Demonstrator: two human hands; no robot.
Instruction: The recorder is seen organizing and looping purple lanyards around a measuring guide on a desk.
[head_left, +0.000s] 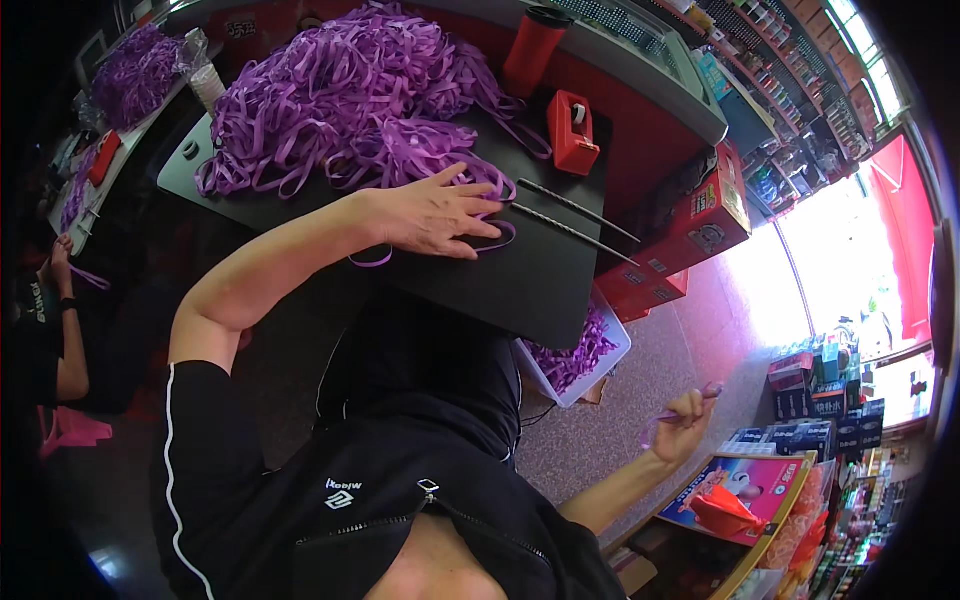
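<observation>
The left grip (440,215) is spread wide and released, palm down with fingers fanned over loose strands at the near edge of the heap; the right grip (683,425) is clenched on a thin purple strip (650,430), its fingers curled tightly while a small end pokes out past the fingertips, held out over the floor well apart from the table. Seen from the head, the purple ribbon (340,100) lies in a big springy mound on the worktop (500,290), flat, narrow and slightly glossy, tangled into countless loops and folds; a few single loops curve out on either side of the left grip. The worktop is smooth, matt and black, with a rounded near corner. Near the fingertips, two slim metal rods (575,235) with a twisted surface lie roughly parallel, their far ends overhanging the side edge. Behind them sit a chunky red tape dispenser (573,140) and a red cylindrical tumbler (535,55) with a dark lid. Below the worktop's corner, a white plastic bin (598,376) holds crumpled purple scraps (572,362) on the speckled, hard floor (650,375). Beside it stand glossy red cardboard boxes (705,210). At far left, another person's hand (62,265) is near a purple loop.
</observation>
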